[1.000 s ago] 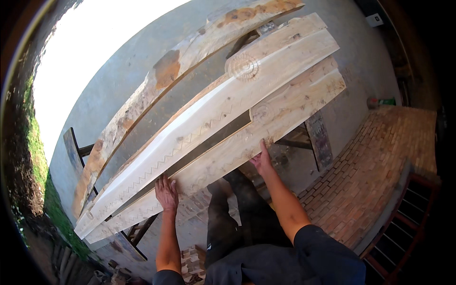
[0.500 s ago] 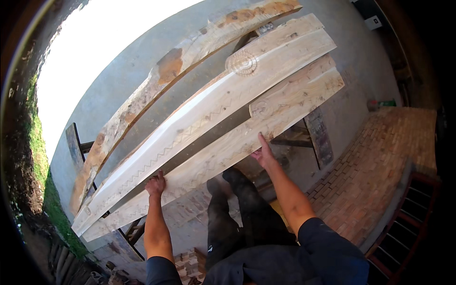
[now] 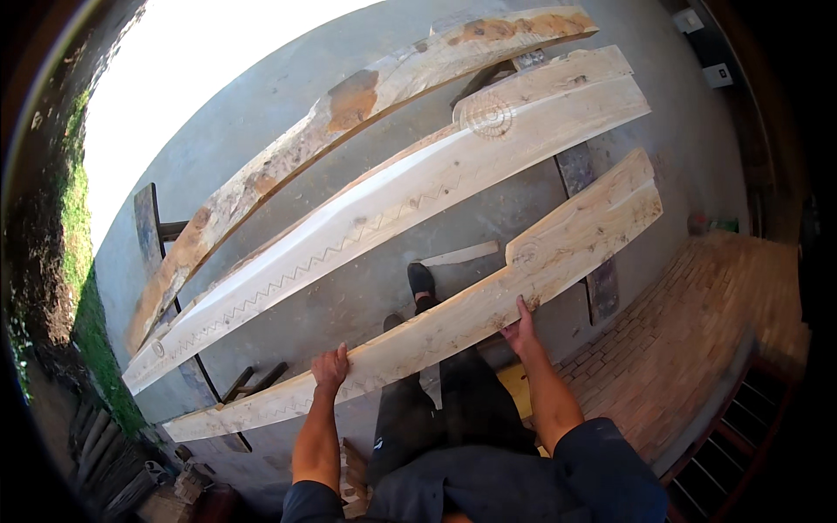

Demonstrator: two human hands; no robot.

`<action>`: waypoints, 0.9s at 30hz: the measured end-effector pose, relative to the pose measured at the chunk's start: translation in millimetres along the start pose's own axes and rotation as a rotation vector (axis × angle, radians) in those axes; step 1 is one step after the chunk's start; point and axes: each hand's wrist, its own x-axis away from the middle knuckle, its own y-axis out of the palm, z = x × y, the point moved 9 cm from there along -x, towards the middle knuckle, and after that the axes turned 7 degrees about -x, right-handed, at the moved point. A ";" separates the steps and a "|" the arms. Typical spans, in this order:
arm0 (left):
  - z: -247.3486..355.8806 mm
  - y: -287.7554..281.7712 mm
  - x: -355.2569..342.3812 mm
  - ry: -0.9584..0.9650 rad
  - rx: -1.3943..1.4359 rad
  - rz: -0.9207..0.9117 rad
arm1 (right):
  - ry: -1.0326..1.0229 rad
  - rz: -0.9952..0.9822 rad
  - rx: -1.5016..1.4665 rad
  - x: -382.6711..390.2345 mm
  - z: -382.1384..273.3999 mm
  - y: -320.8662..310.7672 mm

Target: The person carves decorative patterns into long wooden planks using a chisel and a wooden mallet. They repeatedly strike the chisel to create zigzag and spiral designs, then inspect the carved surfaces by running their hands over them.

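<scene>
A long pale wooden board [image 3: 436, 322], cut with a zigzag line and a round carved mark near its stepped shoulder, slants across in front of my legs. My left hand [image 3: 331, 366] grips its near half, fingers over the top edge. Further right, my right hand [image 3: 520, 329] holds the lower edge with the thumb up on the face; its other fingers are mostly hidden beneath. Beyond lies a wider matching board [image 3: 349, 222] with a zigzag and a carved rosette. Farthest off is a rough curved slab [image 3: 279, 166] with brown patches.
Dark trestles [image 3: 148, 222] stand under the timbers. A pale offcut [image 3: 460, 254] lies on the concrete floor by my shoe [image 3: 421, 279]. Brick paving [image 3: 645, 305] and a barred frame [image 3: 741, 418] are at right; stacked logs [image 3: 105, 444] sit at lower left.
The held board has come nearer to me, away from the wider board, widening the gap between them. My left hand has shifted right and nearer; my right hand is lower and further right.
</scene>
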 end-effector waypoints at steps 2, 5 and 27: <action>-1.8 0.0 2.5 0.010 -0.013 0.014 | -0.005 0.023 -0.020 3.1 4.3 -1.8; 16.4 -15.9 1.8 0.064 0.075 0.121 | 0.002 0.060 0.055 8.8 2.5 -1.1; 316.5 -286.9 -146.5 0.517 -0.053 0.726 | -1.303 0.464 1.435 45.2 -168.4 131.9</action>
